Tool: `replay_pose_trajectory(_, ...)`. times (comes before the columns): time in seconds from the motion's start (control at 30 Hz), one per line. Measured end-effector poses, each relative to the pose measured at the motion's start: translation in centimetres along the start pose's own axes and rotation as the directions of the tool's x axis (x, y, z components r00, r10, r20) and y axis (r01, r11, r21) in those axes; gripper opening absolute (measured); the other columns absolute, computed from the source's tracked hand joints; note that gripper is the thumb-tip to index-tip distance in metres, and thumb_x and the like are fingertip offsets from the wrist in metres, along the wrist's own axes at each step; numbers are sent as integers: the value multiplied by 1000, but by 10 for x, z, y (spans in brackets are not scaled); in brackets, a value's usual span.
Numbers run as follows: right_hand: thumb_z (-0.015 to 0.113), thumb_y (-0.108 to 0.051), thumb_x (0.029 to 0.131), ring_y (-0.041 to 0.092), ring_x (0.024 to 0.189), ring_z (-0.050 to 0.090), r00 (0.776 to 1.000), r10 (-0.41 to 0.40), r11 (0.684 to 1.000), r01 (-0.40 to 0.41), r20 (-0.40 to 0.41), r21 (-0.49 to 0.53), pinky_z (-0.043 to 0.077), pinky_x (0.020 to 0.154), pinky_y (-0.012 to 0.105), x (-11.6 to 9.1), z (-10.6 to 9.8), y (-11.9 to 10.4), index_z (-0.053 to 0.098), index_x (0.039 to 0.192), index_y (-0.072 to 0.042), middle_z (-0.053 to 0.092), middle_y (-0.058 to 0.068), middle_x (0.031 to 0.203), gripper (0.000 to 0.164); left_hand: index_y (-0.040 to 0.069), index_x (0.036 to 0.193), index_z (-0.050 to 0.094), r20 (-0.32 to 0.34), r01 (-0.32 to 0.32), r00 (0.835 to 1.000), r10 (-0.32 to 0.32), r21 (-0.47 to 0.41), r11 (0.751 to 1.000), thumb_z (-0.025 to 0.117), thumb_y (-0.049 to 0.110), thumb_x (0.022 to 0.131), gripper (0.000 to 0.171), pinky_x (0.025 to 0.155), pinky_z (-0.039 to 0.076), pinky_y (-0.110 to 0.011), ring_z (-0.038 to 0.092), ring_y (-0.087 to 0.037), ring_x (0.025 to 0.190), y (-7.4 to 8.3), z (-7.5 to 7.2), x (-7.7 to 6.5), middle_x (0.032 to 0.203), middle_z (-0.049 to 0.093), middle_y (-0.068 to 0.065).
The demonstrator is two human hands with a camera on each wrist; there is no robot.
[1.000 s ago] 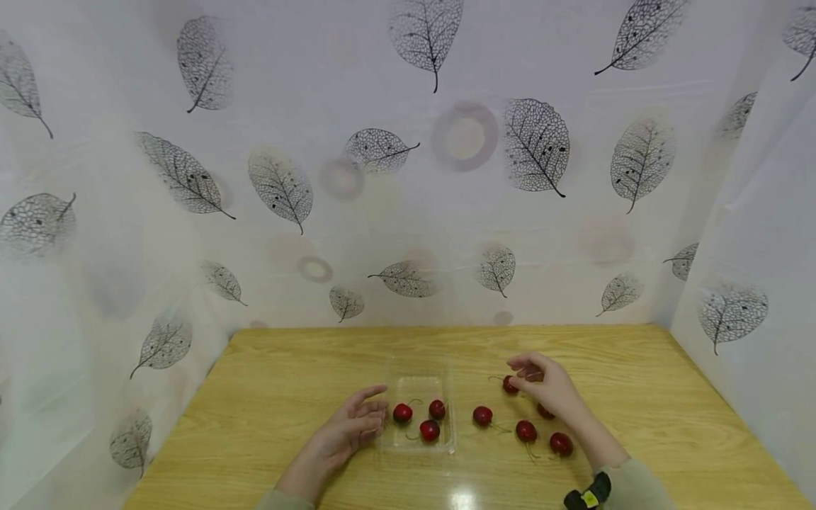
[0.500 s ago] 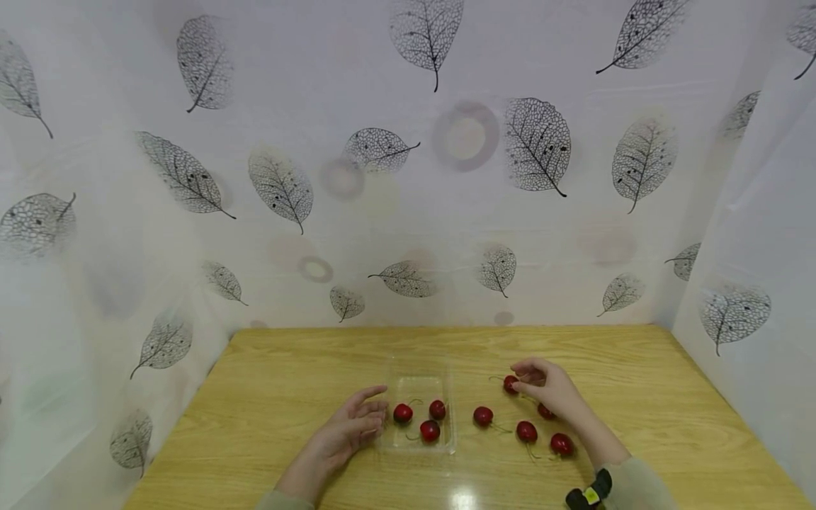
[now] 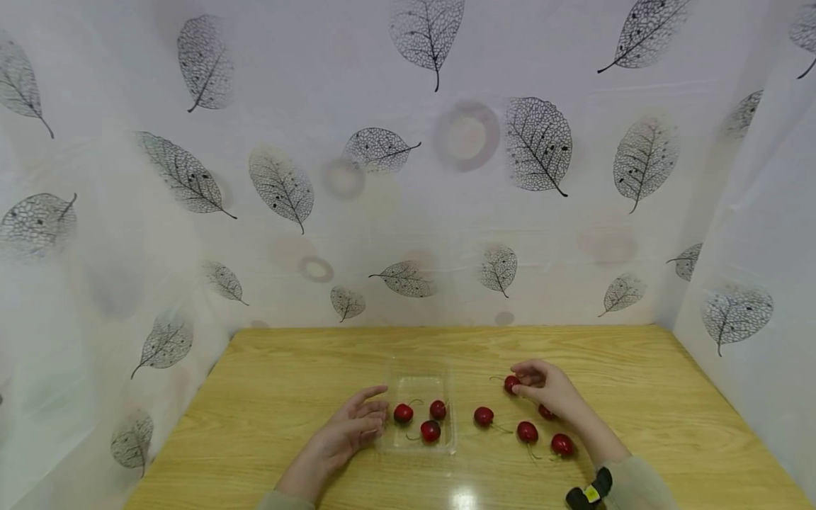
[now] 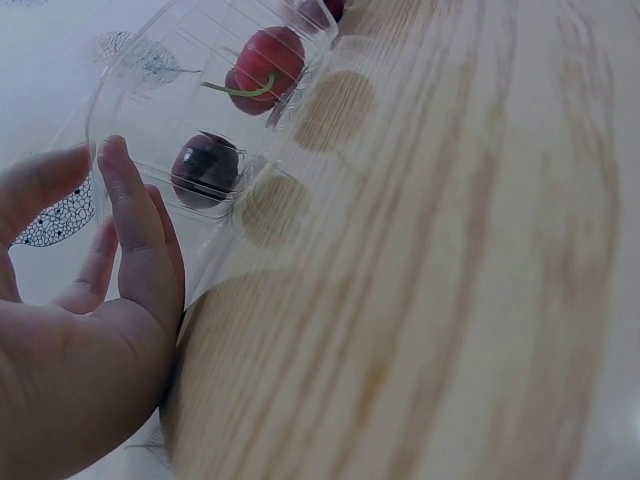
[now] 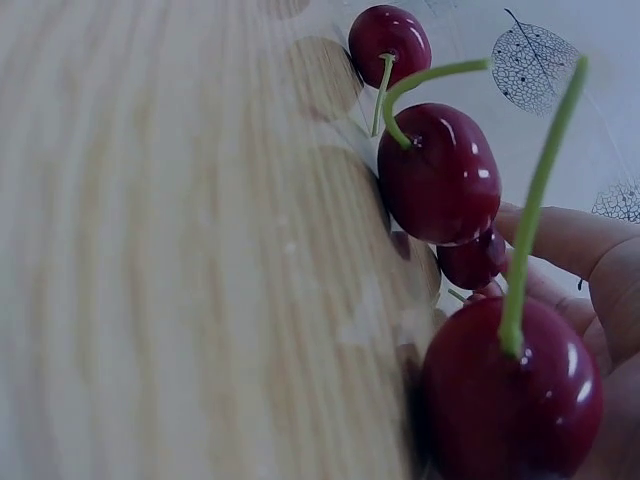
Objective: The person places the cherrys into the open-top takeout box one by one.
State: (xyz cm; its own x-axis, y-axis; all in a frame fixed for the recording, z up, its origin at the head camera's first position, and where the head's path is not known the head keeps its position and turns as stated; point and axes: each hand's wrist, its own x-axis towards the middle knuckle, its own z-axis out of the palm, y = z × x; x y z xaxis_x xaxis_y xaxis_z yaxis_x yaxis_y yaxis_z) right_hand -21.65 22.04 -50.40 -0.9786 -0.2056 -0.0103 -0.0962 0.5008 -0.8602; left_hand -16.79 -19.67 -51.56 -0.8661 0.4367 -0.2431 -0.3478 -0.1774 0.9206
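In the head view, my left hand (image 3: 349,431) rests beside a clear plastic box (image 3: 417,448), its fingers loosely extended along the left wall. The left wrist view has fingertips touching or very near the box's rim (image 4: 92,125). Three red cherries with stems lie inside, one a dark cherry (image 3: 403,414) nearest that hand. At right, my right hand (image 3: 550,388) has thumb and fingers about a cherry (image 3: 511,384) on the table, seemingly pinching it. In the right wrist view that cherry (image 5: 468,262) is partly hidden behind a nearer cherry (image 5: 440,175).
Several loose cherries lie between the box and the right forearm: a cherry (image 3: 484,416) near the box, another cherry (image 3: 527,432), a cherry (image 3: 562,445) by the wrist, and a cherry (image 3: 547,411) partly under the hand. A leaf-patterned sheet (image 3: 408,212) hangs behind the wooden table (image 3: 287,361).
The right hand's fingers have drawn in slightly about the cherry, which stays at about the same spot. The left hand, the box and the other cherries have not visibly moved.
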Motion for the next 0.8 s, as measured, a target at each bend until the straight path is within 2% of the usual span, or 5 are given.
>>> replay_pose_trajectory(0.2,80,-9,94,19,100,65,1000,-7,999,7,18,-33,54,80,22,3,1,3,67,129,4,72,16,114,40,4,164,31,-1,-1,1000,1,1,1000,63,2,102,69,91,57,-21,58,-11,115,0,0,0,131,56,-1)
replay_pose_trajectory(0.8,82,-9,92,19,99,64,1000,-9,999,10,30,-53,53,79,23,6,3,9,70,128,2,72,14,115,39,5,164,31,-3,-3,1000,3,14,1000,62,2,102,69,93,57,-21,57,-11,116,1,1,0,132,55,-1)
